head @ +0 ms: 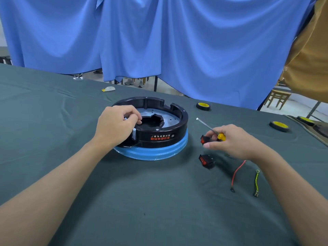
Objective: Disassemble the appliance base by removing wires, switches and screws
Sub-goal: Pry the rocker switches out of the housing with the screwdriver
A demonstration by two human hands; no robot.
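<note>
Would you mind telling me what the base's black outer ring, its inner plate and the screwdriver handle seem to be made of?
Outer ring: likely moulded plastic, glossy black with soft highlights and moulded ribs. Inner plate: probably sheet metal, matte silvery grey with small punched holes. Screwdriver handle: apparently hard plastic, smooth, opaque yellow.

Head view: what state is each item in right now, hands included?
appliance base: on the cloth, open side up, metal plate exposed.
left hand: on the base's rim, fingers curled; grasp unclear.
right hand: holds the screwdriver.
screwdriver: off the base, tip in the air.
held switch: at the right hand's fingertips.
loose switch: detached, on the cloth.
red wire: detached, on the cloth.
yellow-green wire: detached, on the cloth.
</note>
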